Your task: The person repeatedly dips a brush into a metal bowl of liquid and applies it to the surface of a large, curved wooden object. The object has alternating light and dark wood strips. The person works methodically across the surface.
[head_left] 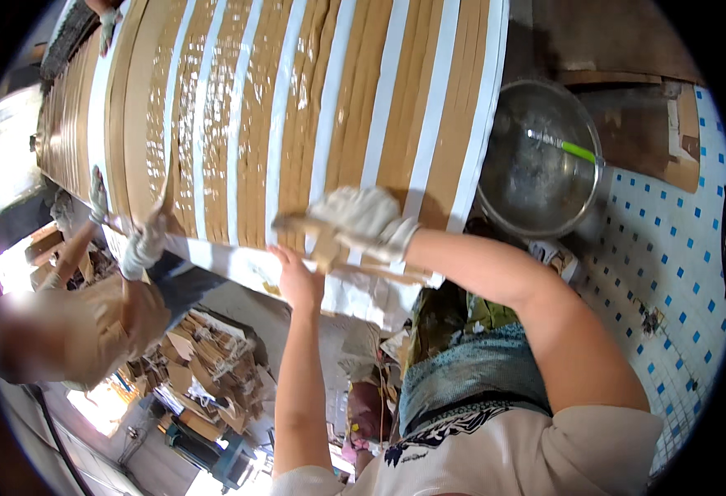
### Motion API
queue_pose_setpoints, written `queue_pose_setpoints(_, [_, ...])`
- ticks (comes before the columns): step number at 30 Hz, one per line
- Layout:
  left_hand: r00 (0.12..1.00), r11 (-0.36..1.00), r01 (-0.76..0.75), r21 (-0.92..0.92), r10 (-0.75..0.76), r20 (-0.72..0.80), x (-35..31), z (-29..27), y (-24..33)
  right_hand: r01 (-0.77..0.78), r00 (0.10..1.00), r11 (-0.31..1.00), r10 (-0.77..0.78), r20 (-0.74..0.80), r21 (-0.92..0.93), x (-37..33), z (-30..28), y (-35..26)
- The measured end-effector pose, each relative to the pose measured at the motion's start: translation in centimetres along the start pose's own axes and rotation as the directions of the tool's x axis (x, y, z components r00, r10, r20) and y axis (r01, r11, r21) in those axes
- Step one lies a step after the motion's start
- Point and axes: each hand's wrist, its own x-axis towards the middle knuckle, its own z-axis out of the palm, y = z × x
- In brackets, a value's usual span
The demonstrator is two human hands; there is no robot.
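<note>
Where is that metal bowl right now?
In the head view, the metal bowl sits at the upper right, just past the right edge of the striped brown-and-white board, above the person's gloved right hand, beside the blue-dotted tile floor.

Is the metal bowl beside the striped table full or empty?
Nearly empty: the metal bowl shows its bare, shiny inside, with only a green-handled tool resting in it. Whether a thin film of liquid remains, cannot tell.

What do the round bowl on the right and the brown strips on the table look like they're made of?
The round silvery bowl looks like bare metal, probably steel: grey sheen, dull reflections. The flat brown strips, alternating with white bands, look like cardboard or kraft paper; a glossy wet-looking shimmer suggests glue or film, though I can't tell which.
</note>
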Motion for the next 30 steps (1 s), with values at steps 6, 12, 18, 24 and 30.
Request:
queue_pose_setpoints(6, [0.999, 0.999, 0.047, 0.019, -0.047, -0.018, -0.4, -1.1, 1.2, -0.427, 0.903, 0.782, 0.345, 0.255, 0.454, 12.8, -10.6, 12.0])
queue_pose_setpoints(12, [0.991, 0.992, 0.126, 0.026, -0.127, 0.047, -0.2, -1.9, 2.4, -0.543, 0.796, 0.838, 0.533, -0.285, 0.051, 21.2, -19.3, 29.2])
queue_pose_setpoints(18, [0.985, 0.982, 0.172, -0.081, -0.173, -0.002, -0.4, -1.8, 2.2, -0.376, 0.926, 0.885, 0.370, 0.076, 0.274, 23.9, -20.4, 22.8])
queue_pose_setpoints(24, [0.984, 0.964, 0.150, -0.221, -0.166, -0.057, 0.5, -2.2, 3.6, -0.451, 0.858, 0.892, 0.446, -0.256, 0.044, 27.4, -21.1, 33.1])
queue_pose_setpoints(30, [0.985, 0.972, 0.147, -0.181, -0.161, -0.066, 0.5, -2.4, 3.6, -0.436, 0.892, 0.892, 0.446, -0.076, 0.124, 29.3, -23.2, 31.4])
